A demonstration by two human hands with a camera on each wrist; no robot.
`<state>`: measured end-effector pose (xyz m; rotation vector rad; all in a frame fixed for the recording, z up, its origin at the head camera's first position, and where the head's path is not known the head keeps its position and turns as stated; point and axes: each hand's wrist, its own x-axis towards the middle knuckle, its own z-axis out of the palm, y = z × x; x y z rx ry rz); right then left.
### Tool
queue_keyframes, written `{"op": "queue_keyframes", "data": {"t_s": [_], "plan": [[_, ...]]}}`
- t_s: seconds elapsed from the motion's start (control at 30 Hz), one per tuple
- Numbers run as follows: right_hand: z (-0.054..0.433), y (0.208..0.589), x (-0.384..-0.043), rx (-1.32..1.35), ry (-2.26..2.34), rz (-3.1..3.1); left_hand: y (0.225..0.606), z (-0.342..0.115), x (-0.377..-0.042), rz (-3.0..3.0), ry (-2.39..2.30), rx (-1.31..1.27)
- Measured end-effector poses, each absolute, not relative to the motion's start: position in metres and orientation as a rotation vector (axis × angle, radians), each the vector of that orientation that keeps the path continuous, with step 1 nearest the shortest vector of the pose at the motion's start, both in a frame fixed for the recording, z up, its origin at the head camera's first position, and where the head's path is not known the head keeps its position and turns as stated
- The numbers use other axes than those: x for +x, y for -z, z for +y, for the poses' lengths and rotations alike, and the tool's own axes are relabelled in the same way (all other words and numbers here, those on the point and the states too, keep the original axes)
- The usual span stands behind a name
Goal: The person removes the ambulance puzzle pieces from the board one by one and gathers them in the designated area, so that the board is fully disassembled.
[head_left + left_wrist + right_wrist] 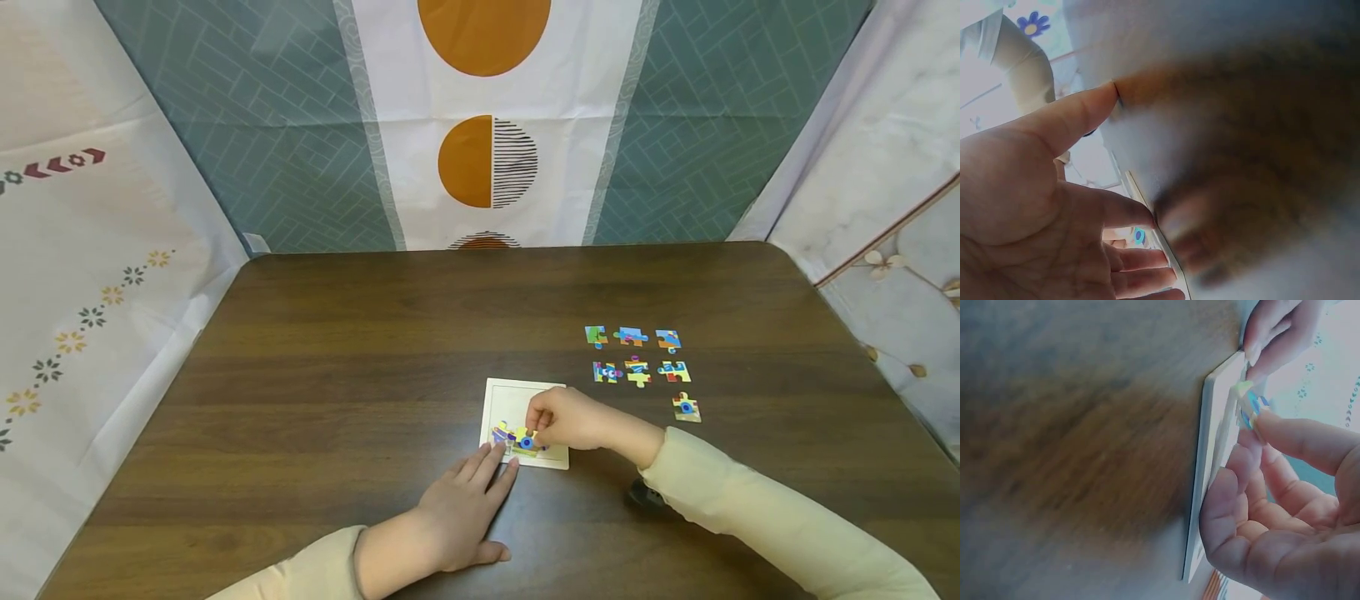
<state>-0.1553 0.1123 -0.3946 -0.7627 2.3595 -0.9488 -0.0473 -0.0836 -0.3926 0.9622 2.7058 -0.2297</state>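
Note:
A square, pale puzzle board (517,389) with a raised rim lies near the middle front of the table. My right hand (573,418) pinches a jigsaw piece (526,442) with a blue wheel picture between thumb and fingers, over the board's lower part. In the right wrist view that piece (1250,407) stands tilted above the board. Just left of it, a purple and yellow jigsaw piece (501,432) lies on the board. My left hand (465,508) lies with fingers extended, their tips touching the board's front left edge. The fingers partly hide both pieces.
Several loose jigsaw pieces (632,337) lie in rows on the brown wooden table (337,358), right of and beyond the board. One wheel piece (686,407) lies nearest the right sleeve. A small dark object (645,494) is partly under that sleeve. Patterned cloths surround the table.

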Motion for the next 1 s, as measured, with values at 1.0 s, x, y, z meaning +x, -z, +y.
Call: {"op": "queue_keyframes", "data": {"t_s": [1.0], "plan": [[0.216, 0.36, -0.175, -0.602, 1.081, 2.412, 0.394, -0.081, -0.048, 2.674, 0.203, 0.947]]}}
